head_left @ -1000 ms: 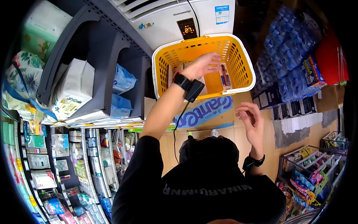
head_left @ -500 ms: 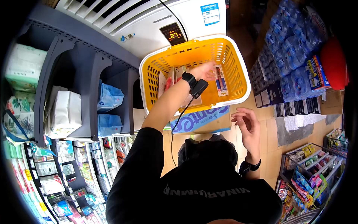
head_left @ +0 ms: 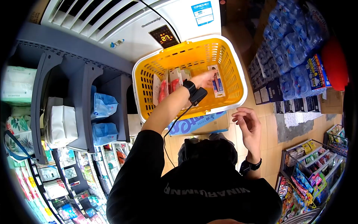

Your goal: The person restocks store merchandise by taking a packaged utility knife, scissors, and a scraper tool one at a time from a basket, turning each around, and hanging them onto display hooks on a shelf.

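Note:
Inside the yellow basket (head_left: 188,61) with a white rim, my left hand (head_left: 203,79) is at a narrow carded pack (head_left: 218,85) with a blue and red print. Its fingers are closed at the pack's upper left edge; the thumb side is partly hidden. Left of that hand, several clear packs with red contents (head_left: 163,90) stand on edge in the basket. My right hand (head_left: 247,125) hovers outside the basket's near right corner, fingers loosely bent and apart, holding nothing.
The basket rests above a blue-printed carton (head_left: 201,124), against a white appliance (head_left: 175,18) with a lit display. Grey shelves (head_left: 84,97) with bagged goods stand at left. Shrink-wrapped bottles (head_left: 289,48) are stacked at right, above a snack rack (head_left: 313,168).
The view has shifted slightly, moving the basket left in it. My left hand's fingers now overlap the carded pack, which sits at a slightly different tilt. My right hand stays in place.

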Motion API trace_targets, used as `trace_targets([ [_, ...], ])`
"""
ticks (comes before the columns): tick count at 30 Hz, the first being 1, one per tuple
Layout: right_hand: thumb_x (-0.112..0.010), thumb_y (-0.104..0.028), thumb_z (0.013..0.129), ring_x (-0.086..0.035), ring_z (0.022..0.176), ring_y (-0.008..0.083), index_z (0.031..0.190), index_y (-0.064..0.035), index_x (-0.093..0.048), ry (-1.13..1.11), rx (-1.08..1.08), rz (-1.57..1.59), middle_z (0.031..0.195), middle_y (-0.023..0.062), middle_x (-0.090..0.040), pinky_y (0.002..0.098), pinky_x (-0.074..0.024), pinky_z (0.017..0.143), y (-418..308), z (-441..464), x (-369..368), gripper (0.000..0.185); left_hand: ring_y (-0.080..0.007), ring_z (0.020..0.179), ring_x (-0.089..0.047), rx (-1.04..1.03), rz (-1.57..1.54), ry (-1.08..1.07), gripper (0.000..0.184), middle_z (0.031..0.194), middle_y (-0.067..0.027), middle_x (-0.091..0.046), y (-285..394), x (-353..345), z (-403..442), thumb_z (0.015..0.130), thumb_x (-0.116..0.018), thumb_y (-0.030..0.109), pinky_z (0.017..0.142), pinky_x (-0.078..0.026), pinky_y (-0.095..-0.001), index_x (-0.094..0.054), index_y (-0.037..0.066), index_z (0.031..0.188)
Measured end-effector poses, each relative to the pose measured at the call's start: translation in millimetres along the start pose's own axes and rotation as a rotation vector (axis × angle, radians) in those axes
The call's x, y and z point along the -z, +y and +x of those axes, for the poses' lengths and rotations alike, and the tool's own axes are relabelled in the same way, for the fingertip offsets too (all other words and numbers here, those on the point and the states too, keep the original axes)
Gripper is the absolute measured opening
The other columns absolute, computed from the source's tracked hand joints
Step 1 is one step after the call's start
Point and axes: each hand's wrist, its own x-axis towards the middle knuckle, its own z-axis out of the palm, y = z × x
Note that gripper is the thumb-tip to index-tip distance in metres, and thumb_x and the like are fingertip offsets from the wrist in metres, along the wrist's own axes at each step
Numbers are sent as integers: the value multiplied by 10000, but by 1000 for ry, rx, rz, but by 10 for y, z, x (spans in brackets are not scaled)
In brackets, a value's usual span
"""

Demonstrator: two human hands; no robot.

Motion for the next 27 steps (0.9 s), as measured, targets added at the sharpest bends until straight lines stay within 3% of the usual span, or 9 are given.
trace_targets([
  [1, -553, -69, 996, -645, 883, 143, 1190, 1, -576, 0, 1, 0, 987, 91, -705, 277, -499, 830, -1, 6, 2, 207, -285, 1168, -493, 30, -1, -23, 412, 1174, -94, -529, -24, 11, 61, 999, -468, 485, 1046, -408, -454, -527, 105, 1148],
  [5, -554, -72, 997, -645, 884, 137, 1189, -2, -577, 5, -23, 9, 990, 88, -705, 271, -495, 823, 2, 35, 11, 205, -285, 1142, -509, 25, -2, 35, 421, 1158, -105, -556, -52, 26, 130, 1003, -441, 496, 1046, -409, -449, -548, 105, 1118],
  [13, -553, -74, 997, -644, 881, 130, 1195, -10, -574, 0, -19, 13, 999, 78, -706, 261, -491, 805, 49, 137, 60, 209, -294, 1131, -530, 24, -183, 52, 680, 1244, -250, -460, 28, -11, 8, 956, -516, 531, 987, -488, -406, -376, -49, 1283],
  [23, -552, -75, 1000, -641, 884, 135, 1194, -6, -573, 7, 1, 23, 1000, 78, -703, 262, -495, 801, 75, 177, 109, 207, -248, 1092, -538, -17, -229, 100, 676, 1225, -198, -481, -92, 113, 277, 968, -502, 527, 955, -504, -360, -408, -47, 1313],
  [26, -554, -75, 1000, -640, 884, 137, 1194, -4, -573, 7, -2, 32, 995, 77, -701, 266, -496, 807, 60, 172, 115, 207, -233, 1078, -542, 84, -273, 159, 582, 1226, -160, -494, -101, 118, 287, 963, -556, 465, 924, -515, -341, -456, -1, 1297],
  [27, -555, -74, 1000, -639, 884, 137, 1194, -4, -573, 6, -5, 36, 992, 76, -700, 268, -497, 809, 54, 173, 116, 207, -222, 1034, -554, 103, -244, 171, 457, 1169, -130, -519, -118, 139, 307, 964, -570, 408, 865, -530, -345, -490, 62, 1252],
])
